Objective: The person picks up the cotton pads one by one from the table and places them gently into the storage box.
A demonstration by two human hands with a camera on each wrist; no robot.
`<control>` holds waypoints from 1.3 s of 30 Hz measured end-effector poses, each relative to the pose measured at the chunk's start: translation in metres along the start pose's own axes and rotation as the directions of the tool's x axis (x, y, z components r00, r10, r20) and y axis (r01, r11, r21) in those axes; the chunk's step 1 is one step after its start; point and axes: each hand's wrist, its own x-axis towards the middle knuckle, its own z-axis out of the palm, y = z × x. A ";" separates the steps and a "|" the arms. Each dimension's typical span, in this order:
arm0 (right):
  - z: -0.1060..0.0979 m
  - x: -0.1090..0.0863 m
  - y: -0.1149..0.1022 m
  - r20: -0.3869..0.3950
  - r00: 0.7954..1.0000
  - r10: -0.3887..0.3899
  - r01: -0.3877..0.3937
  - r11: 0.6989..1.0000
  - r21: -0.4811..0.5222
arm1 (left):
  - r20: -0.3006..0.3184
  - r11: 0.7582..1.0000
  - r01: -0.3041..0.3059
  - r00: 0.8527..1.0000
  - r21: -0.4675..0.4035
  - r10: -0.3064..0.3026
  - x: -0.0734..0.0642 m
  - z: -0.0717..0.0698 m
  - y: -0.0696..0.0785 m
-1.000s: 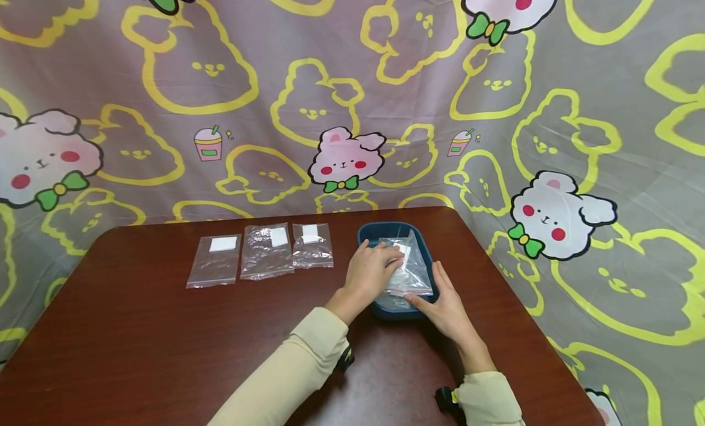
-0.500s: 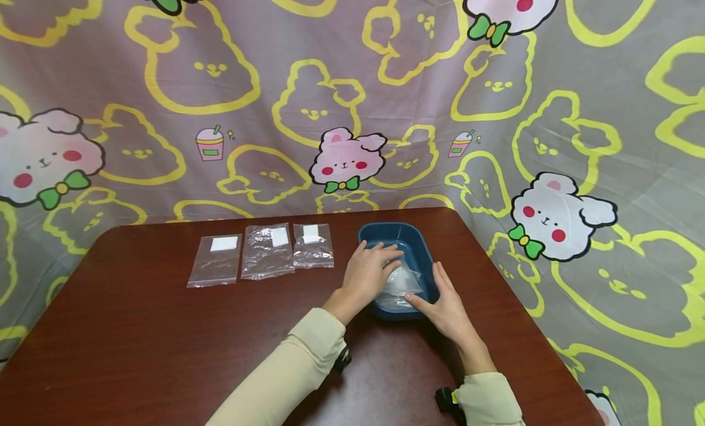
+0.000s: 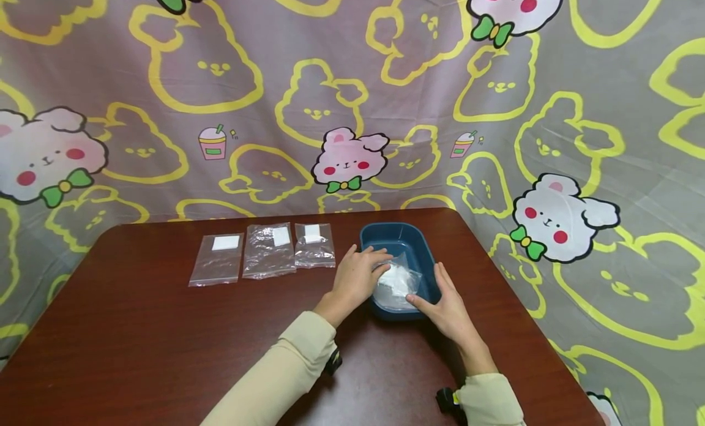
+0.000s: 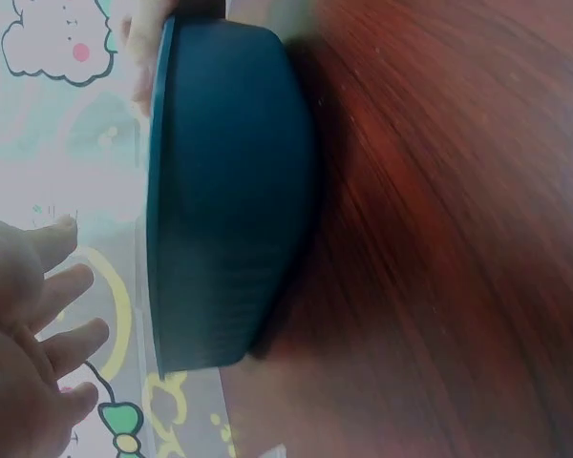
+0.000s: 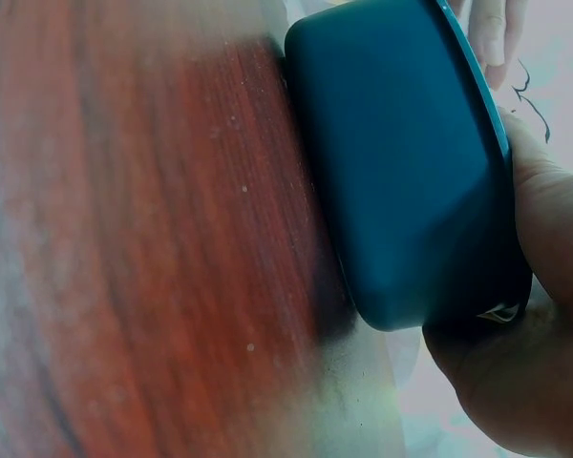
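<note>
A second ago we saw clear plastic spread across most of the blue tray [image 3: 401, 242]; now the bag pile [image 3: 398, 284] lies low in its near half, and the left hand [image 3: 355, 276] has drawn a little leftward. Farthest left on the brown table [image 3: 138, 328], we see the left bag [image 3: 217, 265] flat, its long axis running near to far with the far end leaning right and its sealing strip towards us. Just beside it the middle bag [image 3: 265, 261] points the same way, its white label at the far right corner. The right bag [image 3: 315, 254] is the smallest of the three, its far end tipped very slightly left. Next, the left hand reaches over the tray's left rim; from its wrist view we see the fingers loosely spread, gripping nothing. The tray's long axis also runs near to far, the far end angled slightly left. The pile inside is too crumpled for us to tell its long axis. At the right, the right hand [image 3: 451, 306] is clamped on the tray's near right corner, thumb over the rim, other fingers along the outer wall.
</note>
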 end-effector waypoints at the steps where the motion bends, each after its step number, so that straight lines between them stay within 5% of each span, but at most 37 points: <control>1: 0.000 0.000 0.000 0.002 1.000 0.001 -0.001 1.000 0.000 | -0.002 1.000 0.007 1.000 -0.008 -0.007 -0.001 0.000 -0.003; 10: 0.001 0.000 0.001 0.011 1.000 0.018 -0.018 1.000 -0.013 | -0.001 0.997 0.071 0.997 -0.039 -0.071 -0.011 -0.004 -0.026; 21: 0.001 -0.002 0.003 0.010 1.000 0.017 -0.017 1.000 -0.015 | -0.084 0.993 0.115 0.990 -0.030 -0.117 -0.030 -0.012 -0.063; 29: 0.003 -0.001 0.003 0.009 1.000 0.011 -0.011 1.000 -0.014 | -0.170 0.985 0.172 0.971 0.009 -0.168 -0.051 -0.031 -0.112; 39: 0.002 0.000 0.004 0.008 1.000 0.016 -0.016 1.000 -0.002 | -0.144 0.945 0.323 0.939 0.056 -0.313 -0.092 -0.074 -0.177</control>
